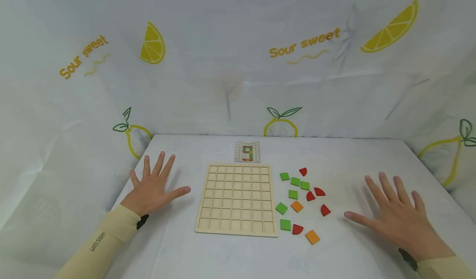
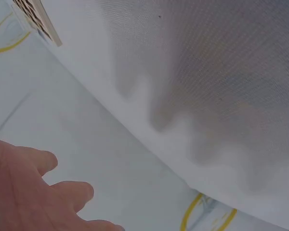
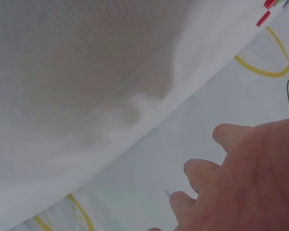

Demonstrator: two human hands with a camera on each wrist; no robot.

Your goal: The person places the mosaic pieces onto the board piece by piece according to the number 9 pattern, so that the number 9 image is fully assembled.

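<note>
The left hand [image 1: 150, 192] is spread, holding nothing; the grid board [image 1: 236, 203] has no piece set yet, a pattern card [image 1: 247, 151] behind it; green tiles [image 1: 293, 194], orange tiles [image 1: 296, 206] and red pieces [image 1: 325, 210] lie loose to its right, apparently all unplaced; the right hand [image 1: 401, 223], spread, holds nothing.

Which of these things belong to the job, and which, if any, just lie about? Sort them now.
Job, apparently: grid board, picture card, green squares, orange squares, red wedges (colours match the card).
Background only: table, lemon-print cloth; no strays seen.

Gridded board [image 1: 235, 199] beside coloured tiles [image 1: 293, 194]
</note>
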